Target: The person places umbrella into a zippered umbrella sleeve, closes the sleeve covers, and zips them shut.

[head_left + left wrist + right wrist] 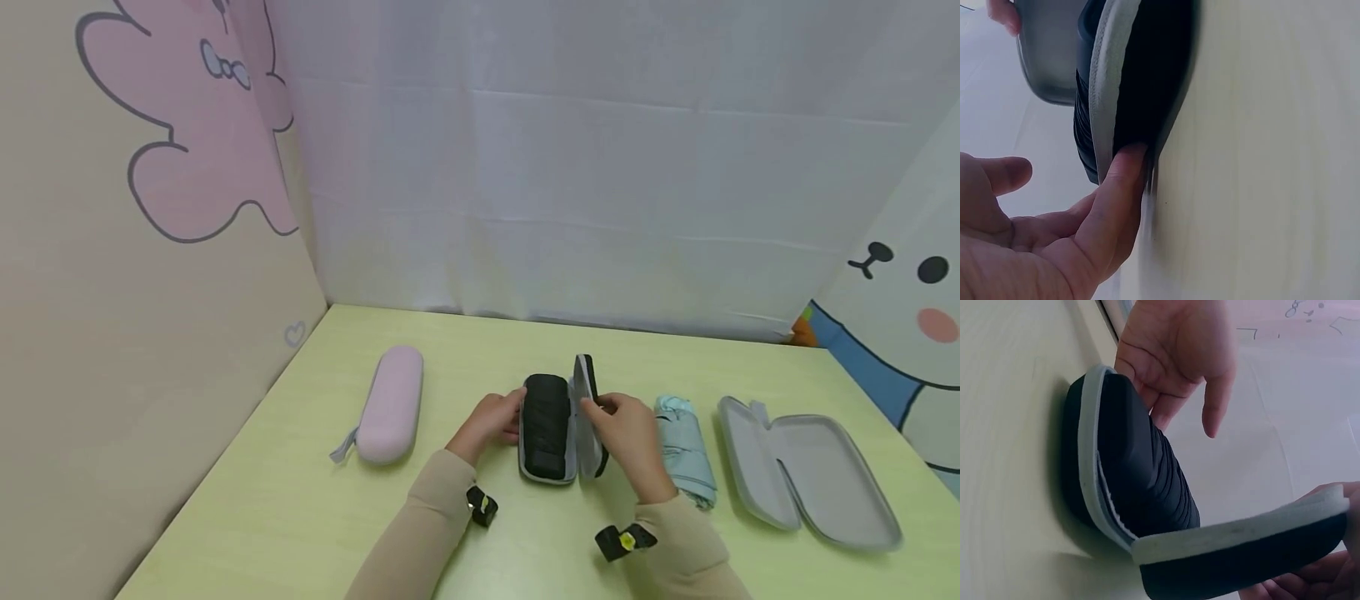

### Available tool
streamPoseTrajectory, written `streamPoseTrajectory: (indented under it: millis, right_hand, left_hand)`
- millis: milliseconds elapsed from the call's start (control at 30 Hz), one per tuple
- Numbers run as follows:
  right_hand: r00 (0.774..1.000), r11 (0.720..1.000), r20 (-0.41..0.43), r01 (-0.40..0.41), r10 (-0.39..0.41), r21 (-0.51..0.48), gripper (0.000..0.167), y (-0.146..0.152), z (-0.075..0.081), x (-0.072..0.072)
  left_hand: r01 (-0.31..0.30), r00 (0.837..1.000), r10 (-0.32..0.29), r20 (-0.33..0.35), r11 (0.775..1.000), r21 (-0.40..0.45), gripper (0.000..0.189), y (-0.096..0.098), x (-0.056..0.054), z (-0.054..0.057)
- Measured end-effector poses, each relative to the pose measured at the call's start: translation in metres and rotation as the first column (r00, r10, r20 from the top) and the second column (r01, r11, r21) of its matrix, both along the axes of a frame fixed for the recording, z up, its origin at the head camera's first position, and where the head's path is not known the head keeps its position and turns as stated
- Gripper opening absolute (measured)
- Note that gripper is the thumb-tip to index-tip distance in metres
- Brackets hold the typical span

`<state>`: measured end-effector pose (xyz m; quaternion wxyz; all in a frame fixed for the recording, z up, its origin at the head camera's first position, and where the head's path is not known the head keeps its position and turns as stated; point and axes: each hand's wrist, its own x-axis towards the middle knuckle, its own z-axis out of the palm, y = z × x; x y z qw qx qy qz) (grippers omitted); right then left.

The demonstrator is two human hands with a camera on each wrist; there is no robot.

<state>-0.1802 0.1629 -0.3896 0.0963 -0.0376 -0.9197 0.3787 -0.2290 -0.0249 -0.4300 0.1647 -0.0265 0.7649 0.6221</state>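
Note:
A black zip case [1072, 462] with a grey rim lies unfolded on the table, its lid [587, 442] standing nearly upright on the right side. Inside its base sits a black compact umbrella [546, 425] with pleated fabric. My left hand [491, 419] is at the case's left side, extended fingers touching the outer shell low down while the thumb stays apart. With my right hand [630, 433] I pinch the lid's edge, thumb on the inner face and fingers behind it. Just right of that hand lies a rolled light-teal umbrella [686, 450], partly hidden by the wrist.
A closed pink case [393, 404] with a grey strap lies at the left of the table [262, 500]. Spread flat at the right is an open grey case [832, 475]. A white curtain [570, 192] hangs along the table's back edge.

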Motion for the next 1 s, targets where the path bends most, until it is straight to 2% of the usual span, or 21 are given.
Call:
streamPoseTrajectory:
  millis: [167,367,567,700,1000]
  right_hand:
    - [1.000,0.998,-0.013,-0.008,0.009,0.068,0.034,-0.013,0.002,-0.002]
    - [0.997,0.986,-0.075,-0.025,0.037,0.165,0.025,-0.030,0.003,-0.002]
    - [0.990,0.969,-0.121,-0.044,0.075,0.241,0.034,-0.043,0.003,-0.003]
    - [0.985,0.947,-0.137,-0.056,0.104,0.316,0.033,-0.053,0.002,-0.005]
    - [0.987,0.878,-0.090,-0.075,0.133,0.473,0.024,-0.075,-0.006,-0.011]
  left_hand:
    - [-0.008,1.000,0.008,0.004,1.000,0.023,0.048,-0.001,0.000,-0.001]
    - [-0.023,1.000,0.022,0.022,0.999,0.033,0.047,-0.001,0.000,-0.001]
    - [-0.032,0.999,0.031,0.041,0.999,0.036,0.050,0.000,0.000,0.000]
    - [-0.039,0.998,0.037,0.048,0.998,0.042,0.049,0.000,-0.001,0.001]
    - [-0.057,0.998,0.056,0.029,0.997,0.050,0.041,0.001,0.000,0.002]
